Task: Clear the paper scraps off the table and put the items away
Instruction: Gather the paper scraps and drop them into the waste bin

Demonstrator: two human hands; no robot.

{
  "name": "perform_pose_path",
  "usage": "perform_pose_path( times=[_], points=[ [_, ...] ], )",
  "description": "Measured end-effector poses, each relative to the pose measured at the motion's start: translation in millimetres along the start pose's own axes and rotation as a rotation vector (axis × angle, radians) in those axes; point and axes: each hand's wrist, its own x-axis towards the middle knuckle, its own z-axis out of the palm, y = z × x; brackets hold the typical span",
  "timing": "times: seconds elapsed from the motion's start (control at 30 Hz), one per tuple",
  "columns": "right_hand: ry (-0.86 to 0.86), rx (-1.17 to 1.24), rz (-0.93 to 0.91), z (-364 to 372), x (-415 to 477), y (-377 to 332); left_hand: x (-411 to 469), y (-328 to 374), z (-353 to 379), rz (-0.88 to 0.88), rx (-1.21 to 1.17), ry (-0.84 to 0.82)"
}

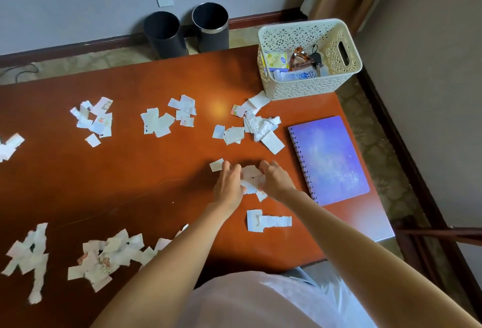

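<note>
The left hand (228, 184) and right hand (276, 180) cup 1 small scrap pile (251, 180) between curled fingers, apparently gathering it for the 2 bins (187, 31) beyond the table (156, 186).

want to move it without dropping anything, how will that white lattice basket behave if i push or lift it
The white basket looks like thin perforated plastic, so probably light and a bit flexible. It holds only a few small items, so it should slide easily on the glossy table. Its straight, fairly tall walls and cut-out handle suggest lifting beats shoving near the top, which might tip it.
</note>
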Motion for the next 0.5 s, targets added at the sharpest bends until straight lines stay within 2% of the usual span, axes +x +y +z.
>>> perform_pose_path(
  times=[0.3,0.5],
  points=[
    [0.074,0.119,0.106,2,2,13,5,8,4,0.061,0.059,-0.05],
    [0.074,0.162,0.054,0,1,18,4,13,3,0.045,0.087,-0.083]
  ],
)
